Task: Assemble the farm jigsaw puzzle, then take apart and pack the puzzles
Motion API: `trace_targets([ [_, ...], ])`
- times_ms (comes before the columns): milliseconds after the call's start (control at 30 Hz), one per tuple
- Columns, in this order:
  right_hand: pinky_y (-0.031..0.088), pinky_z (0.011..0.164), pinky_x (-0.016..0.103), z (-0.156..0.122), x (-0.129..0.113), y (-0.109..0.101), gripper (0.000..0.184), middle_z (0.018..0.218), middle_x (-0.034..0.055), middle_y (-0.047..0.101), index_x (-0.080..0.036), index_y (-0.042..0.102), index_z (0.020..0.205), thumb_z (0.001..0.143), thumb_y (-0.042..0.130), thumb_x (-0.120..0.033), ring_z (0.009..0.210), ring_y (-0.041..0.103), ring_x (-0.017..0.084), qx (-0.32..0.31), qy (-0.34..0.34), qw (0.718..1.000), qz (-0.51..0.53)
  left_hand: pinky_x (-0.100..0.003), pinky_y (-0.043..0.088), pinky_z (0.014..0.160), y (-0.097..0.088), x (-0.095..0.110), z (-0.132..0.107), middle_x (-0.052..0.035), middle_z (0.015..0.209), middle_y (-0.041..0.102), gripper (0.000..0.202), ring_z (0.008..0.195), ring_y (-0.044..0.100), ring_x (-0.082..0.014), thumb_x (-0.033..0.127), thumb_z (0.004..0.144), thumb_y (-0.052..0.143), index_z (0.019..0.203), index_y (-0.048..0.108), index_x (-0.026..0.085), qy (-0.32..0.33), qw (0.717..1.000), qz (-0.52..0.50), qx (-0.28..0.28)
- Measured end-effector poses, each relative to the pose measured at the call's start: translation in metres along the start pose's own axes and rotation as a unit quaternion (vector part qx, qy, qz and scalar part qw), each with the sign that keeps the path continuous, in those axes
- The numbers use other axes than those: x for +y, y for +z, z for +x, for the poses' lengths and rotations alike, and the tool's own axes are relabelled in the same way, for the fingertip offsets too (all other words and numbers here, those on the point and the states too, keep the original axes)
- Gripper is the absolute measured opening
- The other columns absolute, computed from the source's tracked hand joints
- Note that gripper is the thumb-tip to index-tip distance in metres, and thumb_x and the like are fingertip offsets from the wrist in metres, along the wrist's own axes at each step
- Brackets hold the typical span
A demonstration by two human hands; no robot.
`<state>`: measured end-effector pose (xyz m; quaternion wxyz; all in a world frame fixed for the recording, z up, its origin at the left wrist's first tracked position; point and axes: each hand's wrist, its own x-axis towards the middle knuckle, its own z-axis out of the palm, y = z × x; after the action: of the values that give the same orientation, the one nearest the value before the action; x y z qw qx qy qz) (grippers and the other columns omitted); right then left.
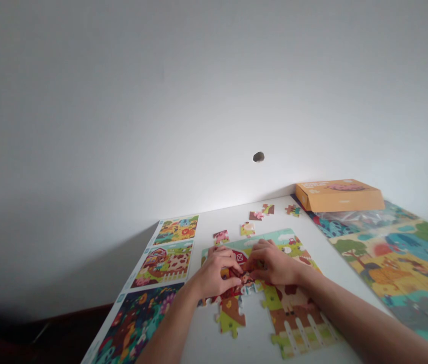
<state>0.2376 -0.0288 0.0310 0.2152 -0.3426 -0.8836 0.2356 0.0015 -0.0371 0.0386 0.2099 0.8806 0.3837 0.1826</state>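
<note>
A partly joined farm jigsaw with a red barn lies on the white table. My left hand and my right hand meet over its middle. Both have their fingers curled and pressed down on a small puzzle piece between the fingertips. A loose yellow-green chunk lies just below my left hand. Several single pieces are scattered beyond the puzzle, toward the wall.
A reference sheet with three printed pictures lies at the left along the table's edge. A large finished picture board covers the right side, with an orange box at its far end. A white wall rises behind.
</note>
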Motion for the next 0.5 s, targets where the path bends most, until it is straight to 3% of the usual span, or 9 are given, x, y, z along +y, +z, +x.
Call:
trace_targets([
  [500,0.032,0.084,0.034,0.0008,0.006,-0.0001,0.018,0.091,0.0015,0.062,-0.024,0.068,0.089,0.075,0.073,-0.035,0.092,0.052,0.02,-0.005,0.011,0.999,-0.037,-0.037,0.032,0.093,0.0006,-0.003,0.001,-0.0006,0.085,0.064,0.016,0.092,0.055,-0.0199,0.037,0.073,0.078,0.083,0.074,0.025,0.009,1.0,0.004,-0.008],
])
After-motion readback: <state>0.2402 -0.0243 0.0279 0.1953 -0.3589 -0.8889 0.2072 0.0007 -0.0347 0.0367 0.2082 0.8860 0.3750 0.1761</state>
